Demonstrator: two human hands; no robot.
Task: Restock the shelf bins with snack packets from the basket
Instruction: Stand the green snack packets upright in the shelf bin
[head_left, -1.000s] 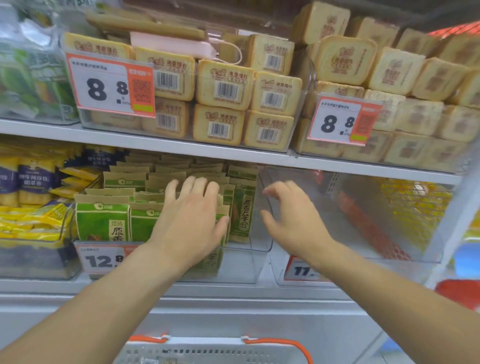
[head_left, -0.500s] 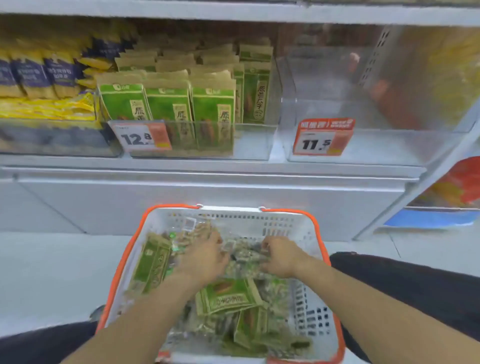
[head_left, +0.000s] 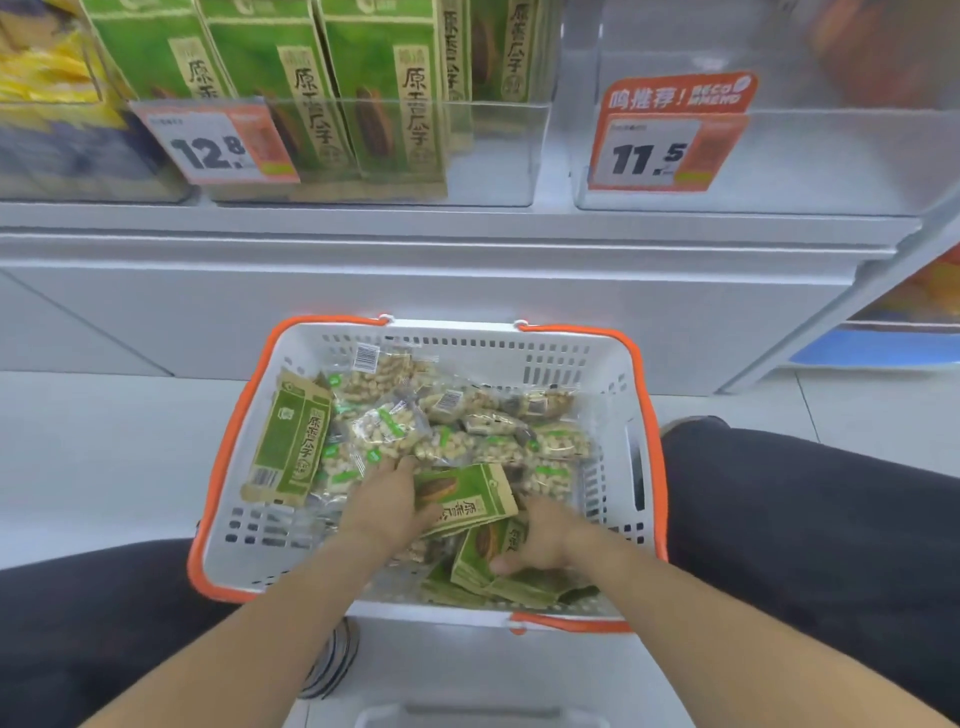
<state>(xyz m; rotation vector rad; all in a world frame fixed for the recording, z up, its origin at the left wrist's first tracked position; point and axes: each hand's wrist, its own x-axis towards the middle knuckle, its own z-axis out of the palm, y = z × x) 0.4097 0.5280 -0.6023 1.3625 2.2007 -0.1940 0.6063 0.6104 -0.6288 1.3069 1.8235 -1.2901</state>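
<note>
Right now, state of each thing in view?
Basket: on floor, holding packets.
Left hand: grips green packet.
Right hand: grips second green packet.
12.8 bin: partly filled, packets upright.
11.5 bin: looks empty.

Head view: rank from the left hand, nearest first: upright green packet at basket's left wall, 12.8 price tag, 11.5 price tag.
From the left hand:
1. Upright green packet, leaning on the left wall inside the basket.
2. 12.8 price tag, on the left bin's front, up on the shelf.
3. 11.5 price tag, on the right bin's front, farthest.
</note>
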